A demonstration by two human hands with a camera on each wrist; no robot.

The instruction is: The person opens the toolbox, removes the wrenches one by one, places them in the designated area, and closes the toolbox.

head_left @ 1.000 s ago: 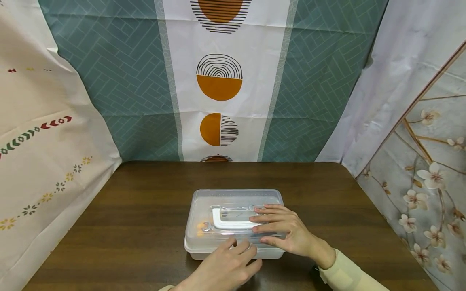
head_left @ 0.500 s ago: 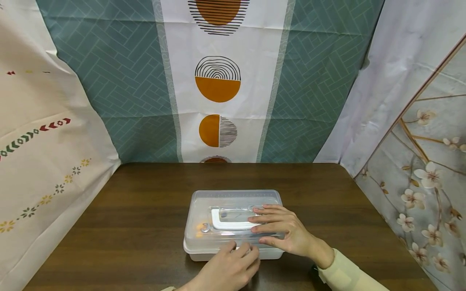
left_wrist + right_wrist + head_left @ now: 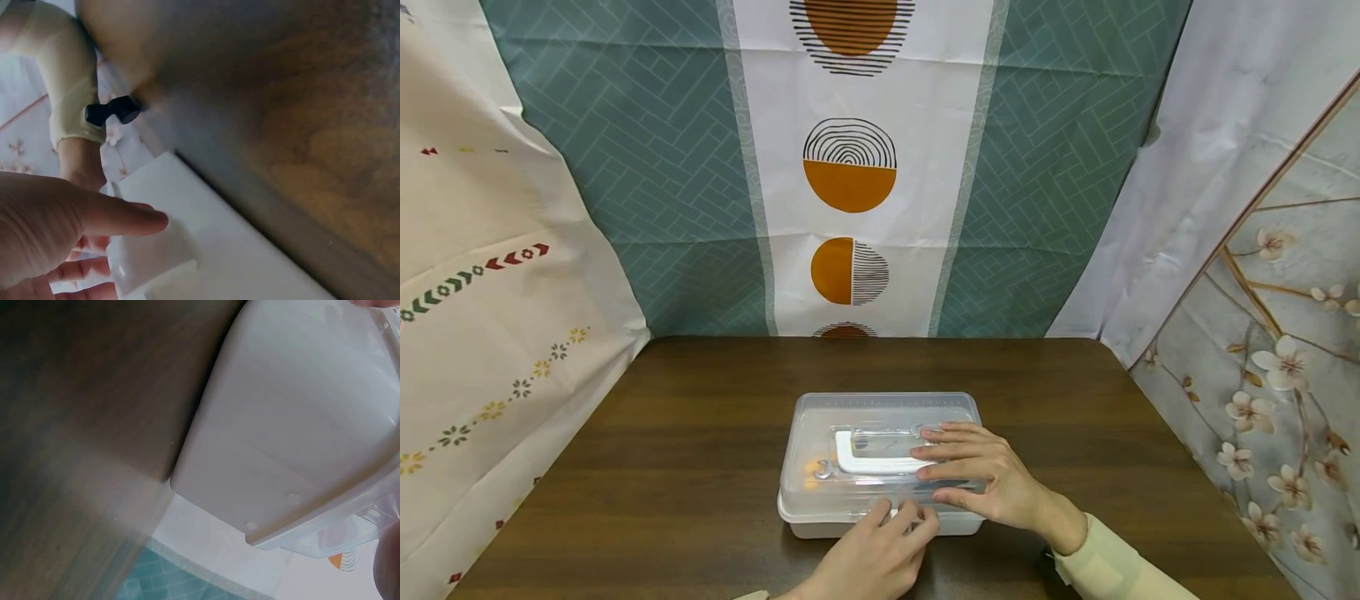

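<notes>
A lidded plastic box [image 3: 820, 529] with a clear lid [image 3: 880, 406] and a white handle [image 3: 880, 466] lies on the table. My left hand [image 3: 872, 554] is at the box's front side, thumb and fingers bent around a white latch [image 3: 153, 259] there. My right hand [image 3: 992, 479] rests on the right part of the lid, fingers spread over the handle's right end. Through the lid, orange pieces and a wrench shape show at the left. In the right wrist view, the box's white side [image 3: 294, 419] fills much of the picture.
The brown wooden table [image 3: 662, 467] surrounds the box. A patterned cloth [image 3: 685, 167] hangs behind it, with a cream cloth [image 3: 490, 375] at the left and a floral one [image 3: 1285, 417] at the right. A dark object [image 3: 1052, 567] is by the right sleeve.
My left hand has shifted slightly at the box's front, its fingers bending a little differently. My right hand and the box look unchanged.
</notes>
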